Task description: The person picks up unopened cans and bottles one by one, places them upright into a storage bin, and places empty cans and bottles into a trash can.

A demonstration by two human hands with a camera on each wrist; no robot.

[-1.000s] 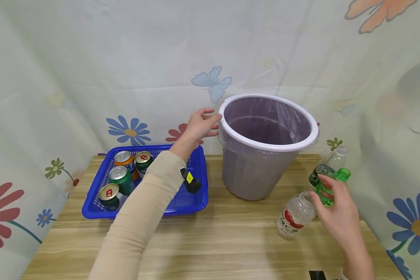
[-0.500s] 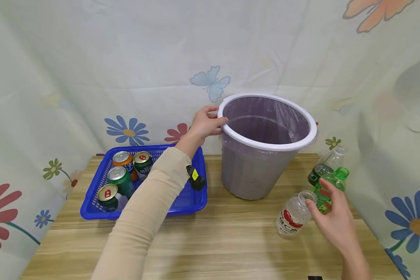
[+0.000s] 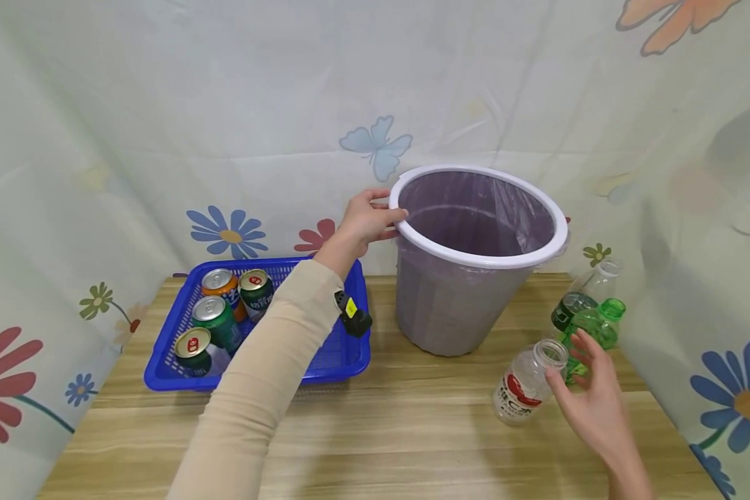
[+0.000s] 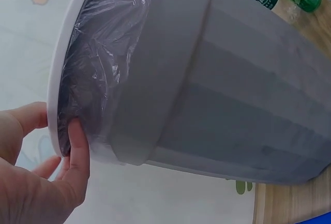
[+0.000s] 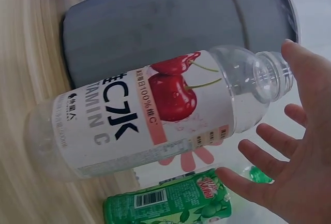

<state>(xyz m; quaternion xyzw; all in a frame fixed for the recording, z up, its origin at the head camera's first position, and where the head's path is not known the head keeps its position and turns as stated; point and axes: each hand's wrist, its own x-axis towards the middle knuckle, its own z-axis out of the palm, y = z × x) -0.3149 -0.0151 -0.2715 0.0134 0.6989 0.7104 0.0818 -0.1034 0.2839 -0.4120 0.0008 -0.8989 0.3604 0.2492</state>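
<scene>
My left hand (image 3: 370,221) grips the white rim of a grey trash bin (image 3: 453,305) lined with a clear bag. In the left wrist view the thumb lies over the rim (image 4: 58,63) and the fingers curl beneath it. My right hand (image 3: 596,403) is beside the neck of a clear, capless plastic bottle (image 3: 521,389), its fingers spread. The right wrist view shows that bottle's cherry label (image 5: 173,97) and the thumb close to its mouth; whether they touch I cannot tell. Behind that hand stand a green bottle (image 3: 600,323) and a clear bottle with a dark label (image 3: 575,305).
On the left, a blue plastic basket (image 3: 344,371) holds several drink cans (image 3: 215,319), partly behind my left sleeve. Everything stands on a wood-grain table (image 3: 412,437). A flowered curtain (image 3: 275,104) hangs close behind and on both sides.
My left hand has moved right, from beside the bin to a hold on its rim. My right hand has shifted slightly lower, beside the clear bottle's neck. Bottles and basket stay put.
</scene>
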